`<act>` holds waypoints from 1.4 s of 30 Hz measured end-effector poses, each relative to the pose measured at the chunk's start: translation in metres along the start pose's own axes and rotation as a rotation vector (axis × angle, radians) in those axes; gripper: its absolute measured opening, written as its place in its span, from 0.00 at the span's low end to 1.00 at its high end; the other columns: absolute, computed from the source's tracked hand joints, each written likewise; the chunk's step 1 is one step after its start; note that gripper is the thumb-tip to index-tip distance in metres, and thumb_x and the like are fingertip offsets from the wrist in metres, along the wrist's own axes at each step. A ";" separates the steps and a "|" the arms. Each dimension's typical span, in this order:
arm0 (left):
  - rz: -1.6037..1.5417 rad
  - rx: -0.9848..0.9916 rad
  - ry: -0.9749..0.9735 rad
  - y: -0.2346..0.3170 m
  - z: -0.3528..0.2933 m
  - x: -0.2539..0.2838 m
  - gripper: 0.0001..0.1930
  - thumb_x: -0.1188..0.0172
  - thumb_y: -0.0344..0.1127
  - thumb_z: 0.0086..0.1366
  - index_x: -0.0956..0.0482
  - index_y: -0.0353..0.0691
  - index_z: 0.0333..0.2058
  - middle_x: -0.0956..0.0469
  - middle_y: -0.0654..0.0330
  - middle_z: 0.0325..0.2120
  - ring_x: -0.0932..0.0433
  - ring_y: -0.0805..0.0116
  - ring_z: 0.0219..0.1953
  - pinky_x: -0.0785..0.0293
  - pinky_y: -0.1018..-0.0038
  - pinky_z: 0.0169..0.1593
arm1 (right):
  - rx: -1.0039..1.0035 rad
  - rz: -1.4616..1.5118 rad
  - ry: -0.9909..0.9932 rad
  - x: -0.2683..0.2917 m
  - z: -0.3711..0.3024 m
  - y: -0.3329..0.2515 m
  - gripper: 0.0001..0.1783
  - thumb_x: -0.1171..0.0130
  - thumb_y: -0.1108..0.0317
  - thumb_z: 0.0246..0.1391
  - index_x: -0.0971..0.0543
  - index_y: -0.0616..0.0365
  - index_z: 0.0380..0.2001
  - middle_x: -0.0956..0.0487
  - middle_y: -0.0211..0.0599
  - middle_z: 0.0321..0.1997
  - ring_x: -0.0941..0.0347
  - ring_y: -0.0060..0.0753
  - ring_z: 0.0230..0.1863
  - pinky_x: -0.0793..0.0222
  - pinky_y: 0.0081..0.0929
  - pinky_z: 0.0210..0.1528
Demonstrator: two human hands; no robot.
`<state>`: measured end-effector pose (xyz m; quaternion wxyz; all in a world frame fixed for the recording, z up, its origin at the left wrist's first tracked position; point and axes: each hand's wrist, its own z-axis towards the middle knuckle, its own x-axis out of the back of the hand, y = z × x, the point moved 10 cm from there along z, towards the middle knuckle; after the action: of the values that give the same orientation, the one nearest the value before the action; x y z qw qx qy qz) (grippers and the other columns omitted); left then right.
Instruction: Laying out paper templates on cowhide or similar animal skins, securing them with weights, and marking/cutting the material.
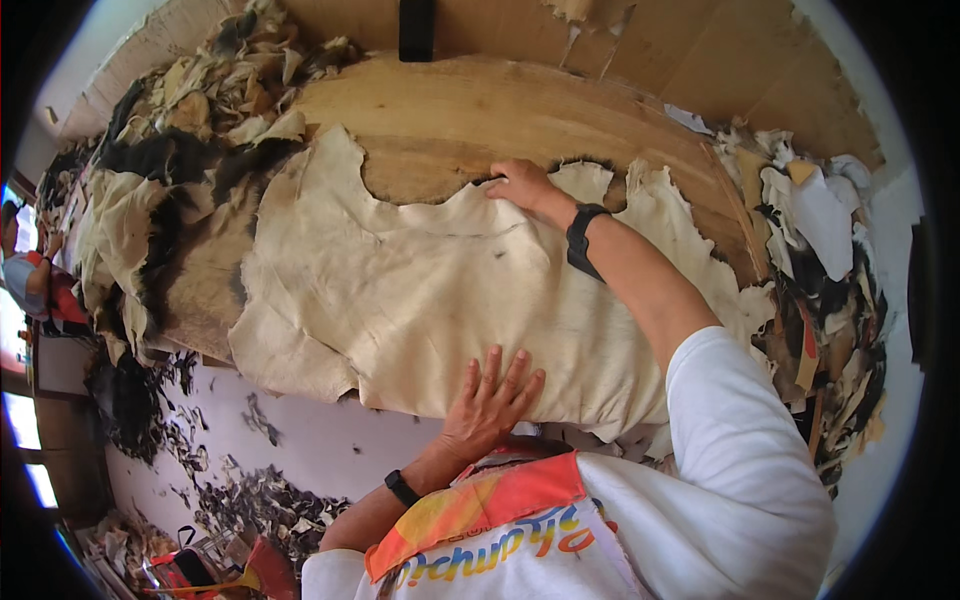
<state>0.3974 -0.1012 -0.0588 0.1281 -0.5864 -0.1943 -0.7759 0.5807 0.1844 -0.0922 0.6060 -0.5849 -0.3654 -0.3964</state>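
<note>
A large pale hide [400, 290] lies spread across a wooden table [450, 110], its near edge in front of the person's body. The upward side is cream to light tan, smooth and bare, with soft wrinkles, a faint dark line running across the upper middle and a small dark mark just below that line. Its outline is uneven: a deep curved hollow cuts into the far edge, rounded flaps stick out on either side, and the right border is ragged. Dark hair shows in a thin fringe along parts of the far edge.

The right hand [522, 187] grasps the far edge with bent fingers beside the hollow; how firmly, I cannot tell. The left hand [492, 402] grips nothing: it rests flat near the close edge, palm down, fingers spread.

A heap of pale and black scraps [220, 85] sits at the table's far left, and another pile of offcuts [820, 230] stands to the right. Dark trimmings [265, 510] litter the floor [310, 430] below.
</note>
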 end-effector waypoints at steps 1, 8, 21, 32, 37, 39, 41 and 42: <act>-0.007 0.005 -0.004 -0.001 -0.001 -0.002 0.23 0.55 0.35 0.58 0.39 0.53 0.55 0.44 0.56 0.58 0.48 0.47 0.60 0.51 0.52 0.57 | 0.003 0.020 0.007 0.001 0.005 0.001 0.21 0.37 0.51 0.31 0.23 0.50 0.30 0.23 0.40 0.34 0.28 0.42 0.40 0.35 0.37 0.40; -0.017 -0.057 0.079 0.005 -0.006 0.005 0.26 0.53 0.36 0.55 0.40 0.50 0.55 0.43 0.55 0.57 0.46 0.47 0.59 0.45 0.55 0.56 | -0.025 0.004 0.043 0.011 0.015 0.008 0.17 0.36 0.55 0.34 0.24 0.54 0.27 0.25 0.42 0.29 0.28 0.42 0.34 0.34 0.33 0.35; -0.042 0.446 0.075 -0.173 -0.055 0.081 0.34 0.44 0.55 0.51 0.37 0.42 0.54 0.45 0.50 0.58 0.50 0.46 0.60 0.58 0.43 0.57 | -0.063 -0.284 -0.052 0.048 -0.212 -0.069 0.32 0.43 0.57 0.44 0.37 0.52 0.54 0.39 0.54 0.50 0.37 0.53 0.50 0.38 0.38 0.50; -0.025 0.445 0.085 -0.157 -0.074 0.055 0.37 0.49 0.60 0.53 0.41 0.41 0.56 0.50 0.44 0.58 0.55 0.40 0.60 0.63 0.40 0.56 | 0.133 -0.112 -0.036 0.043 -0.155 -0.159 0.22 0.44 0.63 0.43 0.29 0.60 0.42 0.34 0.52 0.42 0.34 0.52 0.41 0.37 0.43 0.40; -0.025 0.414 0.063 -0.154 -0.073 0.059 0.38 0.50 0.61 0.53 0.43 0.41 0.57 0.51 0.44 0.59 0.56 0.40 0.61 0.63 0.40 0.56 | 0.551 -0.146 -0.228 -0.043 -0.095 -0.268 0.28 0.42 0.61 0.42 0.35 0.55 0.49 0.34 0.47 0.40 0.35 0.49 0.43 0.37 0.37 0.44; -0.041 0.419 0.023 -0.156 -0.075 0.059 0.40 0.50 0.62 0.52 0.44 0.41 0.57 0.52 0.44 0.59 0.56 0.40 0.61 0.62 0.40 0.56 | 0.611 -0.233 -0.252 -0.051 -0.076 -0.266 0.30 0.42 0.59 0.43 0.36 0.54 0.50 0.34 0.47 0.42 0.35 0.50 0.44 0.37 0.37 0.46; -0.038 0.435 0.018 -0.158 -0.079 0.059 0.41 0.50 0.62 0.52 0.44 0.40 0.57 0.52 0.44 0.59 0.56 0.40 0.61 0.61 0.40 0.56 | 0.306 -0.230 -0.277 -0.041 -0.033 -0.215 0.27 0.45 0.55 0.45 0.33 0.57 0.47 0.31 0.48 0.42 0.34 0.49 0.45 0.37 0.36 0.47; -0.067 0.414 -0.010 -0.157 -0.077 0.057 0.40 0.50 0.62 0.52 0.44 0.40 0.57 0.53 0.44 0.59 0.56 0.40 0.61 0.61 0.40 0.56 | 0.291 -0.235 -0.276 -0.041 -0.015 -0.199 0.27 0.45 0.55 0.45 0.33 0.57 0.47 0.31 0.48 0.42 0.34 0.49 0.45 0.37 0.36 0.47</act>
<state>0.2483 0.0057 -0.0464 0.2193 -0.5446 -0.3696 -0.7203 0.3824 0.1708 -0.0466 0.5779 -0.4936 -0.5636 -0.3236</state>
